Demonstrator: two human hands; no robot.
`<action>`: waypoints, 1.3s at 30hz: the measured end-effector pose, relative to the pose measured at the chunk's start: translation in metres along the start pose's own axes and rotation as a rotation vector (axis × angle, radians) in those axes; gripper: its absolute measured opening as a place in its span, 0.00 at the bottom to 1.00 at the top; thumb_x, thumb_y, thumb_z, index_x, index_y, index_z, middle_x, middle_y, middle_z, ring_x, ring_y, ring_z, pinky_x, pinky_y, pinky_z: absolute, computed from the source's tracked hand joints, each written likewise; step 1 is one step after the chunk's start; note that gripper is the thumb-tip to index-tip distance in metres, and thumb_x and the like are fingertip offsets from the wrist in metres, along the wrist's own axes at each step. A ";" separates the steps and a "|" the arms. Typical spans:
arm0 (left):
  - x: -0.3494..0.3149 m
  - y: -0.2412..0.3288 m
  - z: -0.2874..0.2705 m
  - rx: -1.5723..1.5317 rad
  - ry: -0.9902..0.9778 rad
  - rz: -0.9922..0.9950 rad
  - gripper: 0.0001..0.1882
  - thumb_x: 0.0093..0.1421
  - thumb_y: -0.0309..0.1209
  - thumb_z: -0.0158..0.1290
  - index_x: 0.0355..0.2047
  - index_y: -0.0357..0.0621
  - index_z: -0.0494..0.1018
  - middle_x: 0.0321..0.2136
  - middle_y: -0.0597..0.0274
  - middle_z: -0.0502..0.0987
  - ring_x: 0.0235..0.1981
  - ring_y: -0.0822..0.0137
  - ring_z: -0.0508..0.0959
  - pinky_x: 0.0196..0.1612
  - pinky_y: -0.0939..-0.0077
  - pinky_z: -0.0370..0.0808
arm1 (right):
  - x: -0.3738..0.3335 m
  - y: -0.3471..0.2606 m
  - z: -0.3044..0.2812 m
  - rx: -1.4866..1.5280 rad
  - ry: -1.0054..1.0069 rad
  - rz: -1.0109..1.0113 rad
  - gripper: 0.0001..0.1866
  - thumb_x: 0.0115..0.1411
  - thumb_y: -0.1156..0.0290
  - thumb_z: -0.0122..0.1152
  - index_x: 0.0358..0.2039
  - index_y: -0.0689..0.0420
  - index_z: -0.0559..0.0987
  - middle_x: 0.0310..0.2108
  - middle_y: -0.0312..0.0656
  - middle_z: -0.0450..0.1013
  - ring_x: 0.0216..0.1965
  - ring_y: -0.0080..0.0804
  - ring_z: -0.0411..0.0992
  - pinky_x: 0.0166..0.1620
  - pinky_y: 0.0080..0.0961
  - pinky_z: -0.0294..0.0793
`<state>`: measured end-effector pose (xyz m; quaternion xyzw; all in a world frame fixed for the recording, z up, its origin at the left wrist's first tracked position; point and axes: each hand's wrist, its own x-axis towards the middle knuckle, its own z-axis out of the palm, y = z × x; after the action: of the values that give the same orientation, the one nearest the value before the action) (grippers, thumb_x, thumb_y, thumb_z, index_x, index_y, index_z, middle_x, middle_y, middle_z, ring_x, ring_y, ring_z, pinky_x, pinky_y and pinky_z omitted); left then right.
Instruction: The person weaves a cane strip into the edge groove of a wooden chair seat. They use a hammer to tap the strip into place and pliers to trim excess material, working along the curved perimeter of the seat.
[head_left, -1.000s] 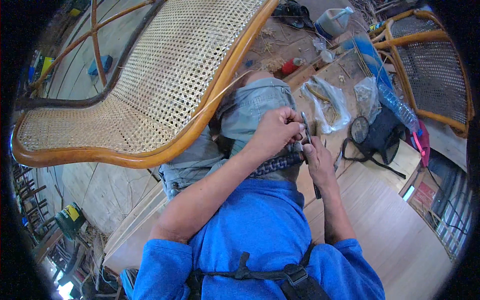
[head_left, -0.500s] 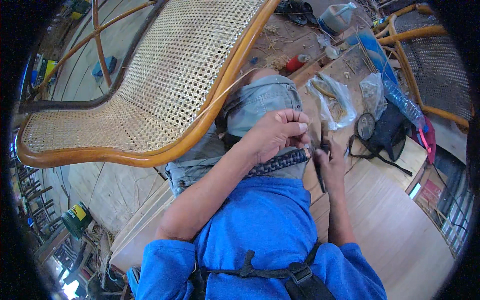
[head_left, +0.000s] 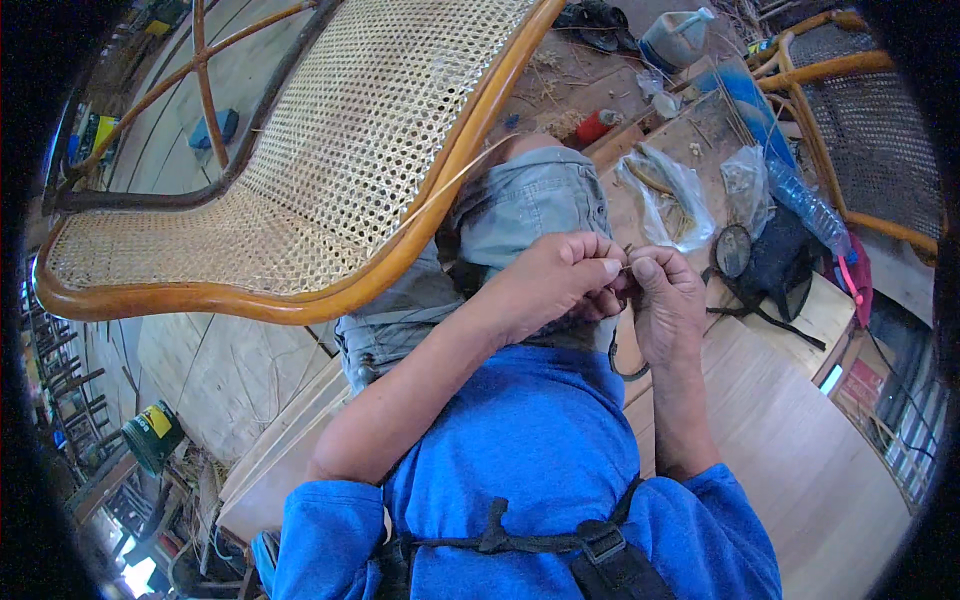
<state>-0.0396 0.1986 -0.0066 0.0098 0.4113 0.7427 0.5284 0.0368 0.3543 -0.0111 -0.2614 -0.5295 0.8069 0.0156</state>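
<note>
In front of my lap both hands meet, fingertips almost touching. A thin cane strand [head_left: 627, 266] shows faintly between them. My left hand [head_left: 560, 282] is closed, thumb and forefinger pinching the strand. My right hand [head_left: 670, 308] is closed too, its thumb pressed against the forefinger on the strand. Below the right hand a dark curved piece [head_left: 632, 374] shows; its kind cannot be made out. To the left leans a chair's woven cane panel [head_left: 360, 125] in a curved brown frame [head_left: 408, 250]. One loose pale cane strip [head_left: 458, 183] sticks out over the frame's edge.
On the boards at right lie a plastic bag [head_left: 683, 217], a clear bottle [head_left: 808, 207] and a black bag [head_left: 780, 260]. Farther off are a red bottle [head_left: 597, 125] and a pale jug [head_left: 678, 38]. Another cane chair [head_left: 870, 130] stands far right, a dark green bucket [head_left: 153, 437] lower left.
My right hand has come up and left to meet my left hand, which moved slightly down. The dark tool by the right hand and the black braided piece under the left are no longer clearly visible.
</note>
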 end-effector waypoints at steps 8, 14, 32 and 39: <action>-0.012 0.010 0.009 0.153 0.086 0.123 0.08 0.60 0.33 0.49 0.34 0.40 0.69 0.27 0.68 0.73 0.27 0.78 0.72 0.32 0.83 0.70 | -0.012 -0.021 0.026 0.226 -0.056 0.026 0.08 0.56 0.71 0.59 0.34 0.63 0.76 0.28 0.40 0.74 0.27 0.25 0.71 0.33 0.20 0.70; -0.015 0.011 0.011 0.024 0.102 0.101 0.07 0.60 0.32 0.48 0.33 0.41 0.69 0.26 0.67 0.73 0.26 0.79 0.71 0.31 0.85 0.70 | -0.015 -0.025 0.029 0.201 -0.100 0.008 0.10 0.57 0.73 0.57 0.37 0.64 0.74 0.29 0.41 0.74 0.28 0.27 0.71 0.34 0.21 0.71; -0.042 0.019 0.013 0.001 -0.058 0.226 0.12 0.62 0.36 0.47 0.37 0.39 0.71 0.29 0.67 0.74 0.31 0.78 0.73 0.35 0.83 0.71 | -0.033 -0.045 0.052 0.073 -0.055 -0.121 0.10 0.53 0.72 0.62 0.34 0.63 0.74 0.25 0.39 0.72 0.22 0.22 0.67 0.26 0.17 0.68; -0.051 0.020 0.013 -0.045 -0.063 0.289 0.12 0.63 0.36 0.46 0.38 0.39 0.71 0.30 0.66 0.74 0.32 0.77 0.73 0.36 0.82 0.71 | -0.037 -0.045 0.062 -0.005 -0.097 -0.249 0.10 0.54 0.72 0.62 0.34 0.64 0.74 0.28 0.41 0.72 0.22 0.22 0.67 0.26 0.16 0.68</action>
<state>-0.0270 0.1643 0.0363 0.0802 0.3720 0.8194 0.4286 0.0303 0.3105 0.0609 -0.1541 -0.5599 0.8092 0.0896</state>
